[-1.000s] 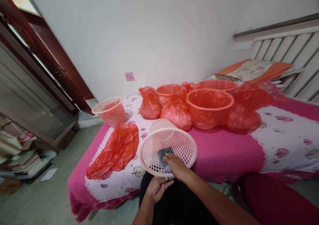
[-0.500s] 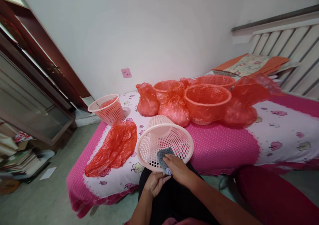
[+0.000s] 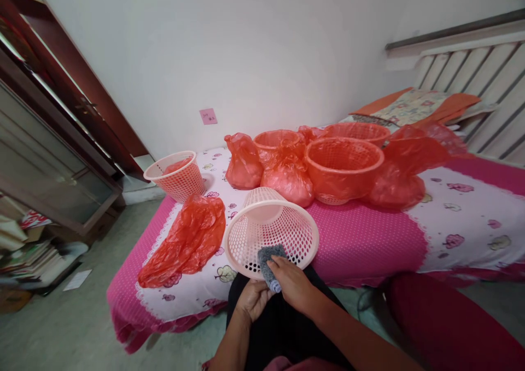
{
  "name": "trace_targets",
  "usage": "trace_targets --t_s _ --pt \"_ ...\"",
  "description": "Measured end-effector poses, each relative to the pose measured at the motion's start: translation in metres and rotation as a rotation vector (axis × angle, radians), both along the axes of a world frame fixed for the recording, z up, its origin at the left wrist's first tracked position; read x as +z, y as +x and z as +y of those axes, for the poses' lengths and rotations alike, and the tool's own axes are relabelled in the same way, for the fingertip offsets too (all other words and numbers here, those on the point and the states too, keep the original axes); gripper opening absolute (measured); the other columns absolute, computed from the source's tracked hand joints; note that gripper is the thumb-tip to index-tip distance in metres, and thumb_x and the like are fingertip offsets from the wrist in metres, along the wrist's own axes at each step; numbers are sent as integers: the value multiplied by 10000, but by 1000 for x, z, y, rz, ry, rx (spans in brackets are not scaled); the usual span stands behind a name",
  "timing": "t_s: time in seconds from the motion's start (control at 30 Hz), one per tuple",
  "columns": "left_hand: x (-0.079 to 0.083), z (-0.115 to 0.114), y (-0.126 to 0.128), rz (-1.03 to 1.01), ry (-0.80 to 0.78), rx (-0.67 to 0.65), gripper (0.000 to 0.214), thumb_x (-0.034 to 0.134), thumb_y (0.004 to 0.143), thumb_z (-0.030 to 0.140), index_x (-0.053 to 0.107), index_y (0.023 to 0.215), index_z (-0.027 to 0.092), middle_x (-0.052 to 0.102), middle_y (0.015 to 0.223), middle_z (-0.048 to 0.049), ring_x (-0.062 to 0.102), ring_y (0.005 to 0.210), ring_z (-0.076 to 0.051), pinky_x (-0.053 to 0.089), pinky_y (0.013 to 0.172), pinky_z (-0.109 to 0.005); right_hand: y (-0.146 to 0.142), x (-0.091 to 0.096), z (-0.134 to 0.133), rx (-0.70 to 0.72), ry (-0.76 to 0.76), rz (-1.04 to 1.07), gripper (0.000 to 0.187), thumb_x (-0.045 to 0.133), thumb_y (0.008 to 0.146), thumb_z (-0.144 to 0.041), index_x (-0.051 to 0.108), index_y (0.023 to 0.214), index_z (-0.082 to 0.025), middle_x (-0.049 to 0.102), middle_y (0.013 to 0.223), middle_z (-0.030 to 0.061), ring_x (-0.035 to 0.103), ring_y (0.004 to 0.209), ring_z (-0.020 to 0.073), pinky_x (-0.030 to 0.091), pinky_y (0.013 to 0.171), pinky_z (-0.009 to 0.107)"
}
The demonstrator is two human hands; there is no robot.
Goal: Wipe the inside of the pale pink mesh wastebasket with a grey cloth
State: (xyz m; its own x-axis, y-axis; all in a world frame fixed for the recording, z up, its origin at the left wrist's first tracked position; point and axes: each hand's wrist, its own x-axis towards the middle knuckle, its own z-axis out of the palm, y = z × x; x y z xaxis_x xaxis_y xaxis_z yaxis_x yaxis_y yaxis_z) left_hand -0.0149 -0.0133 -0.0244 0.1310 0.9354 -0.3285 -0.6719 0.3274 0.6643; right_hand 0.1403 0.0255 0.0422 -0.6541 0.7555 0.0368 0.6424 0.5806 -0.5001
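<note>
A pale pink plastic basket (image 3: 295, 234) with a mesh of holes lies tilted on its side, its wide mouth turned towards me, at the bed's front edge above my lap. My left hand (image 3: 252, 301) is closed at the basket's lower rim; the fingertips are partly hidden. With my right hand (image 3: 292, 284) I grip a fuzzy grey cloth (image 3: 266, 259) with a pale striped end, which lies over the lower rim and against the inside wall. To the left, a crumpled red plastic bag (image 3: 191, 239) is spread on the bedsheet.
Another pink basket (image 3: 184, 182) with red plastic inside stands on the bed (image 3: 369, 239) at the left. Behind lie several tied red bags (image 3: 289, 182) and bag-covered baskets (image 3: 344, 177). A dark red seat (image 3: 443, 327) is at the lower right.
My view has shifted slightly. Both hands keep their holds, and the grey cloth has barely moved at the basket's lower rim.
</note>
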Motion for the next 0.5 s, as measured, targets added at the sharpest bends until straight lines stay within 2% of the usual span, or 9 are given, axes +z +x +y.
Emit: trace_targets --t_s 0.13,0.33,0.43,0.5 --pt "4 -1 1 -1 -11 16 434 792 667 3 750 1083 118 807 1037 -123 718 1131 -297 527 1067 -425 -4 11 -5 4 20 -58 646 504 779 -15 571 1417 -89 596 1449 212 554 1328 356 412 1142 474" --pt "4 0 2 8 -38 46 391 812 681 40 752 1061 110 803 1002 -123 724 1103 -298 541 1041 -423 -9 22 -12 -14 -24 -35 519 549 766 -26 630 1272 -109 694 1245 166 619 1172 319 465 1023 409" --pt "-1 0 1 -16 -57 69 323 815 709 50 749 1020 106 794 1016 -120 706 1125 -289 521 1064 -418 -13 22 -12 -37 -120 115 459 560 770 -36 672 1200 -150 728 1165 135 654 1106 296 477 988 400" --pt "-4 -1 -1 -31 -78 75 245 808 770 114 737 1005 111 773 1081 -120 691 1135 -278 528 1051 -428 -14 22 -11 -42 -287 355 404 608 771 -76 704 1150 -177 749 1104 105 675 1049 277 490 960 394"
